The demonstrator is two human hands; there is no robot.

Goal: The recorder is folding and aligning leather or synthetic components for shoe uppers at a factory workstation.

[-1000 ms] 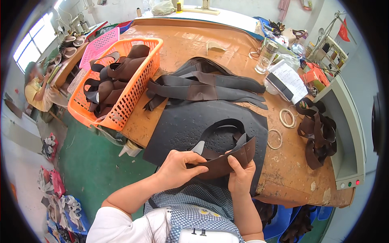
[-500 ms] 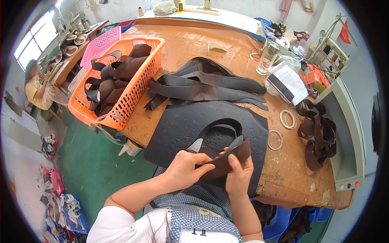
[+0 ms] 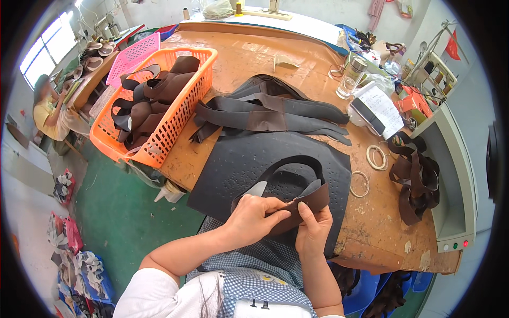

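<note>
Both my hands pinch a dark brown strap piece (image 3: 318,197) over the near edge of the table. My left hand (image 3: 253,218) grips its middle, thumb on top, fingertips close to my right thumb. My right hand (image 3: 313,228) is closed on the right end, thumb pressed against the brown face. The band's black side curves up in a loop beyond my hands, with a light grey patch at its left. Under it lies a black pitted mat (image 3: 238,164). A stack of long dark straps (image 3: 265,119) rests just past the mat.
An orange basket (image 3: 177,119) of brown strap pieces stands at left. Right of the mat are tape rings (image 3: 377,158), a pile of brown straps (image 3: 416,183) and a grey metal housing (image 3: 460,212). A glass jar (image 3: 350,79) and written paper (image 3: 379,108) lie beyond. Another person (image 3: 50,114) sits far left.
My left hand has slid right along the strap, bringing its fingertips nearer my right thumb. The loop has shifted slightly. My right hand stays nearly in place.
</note>
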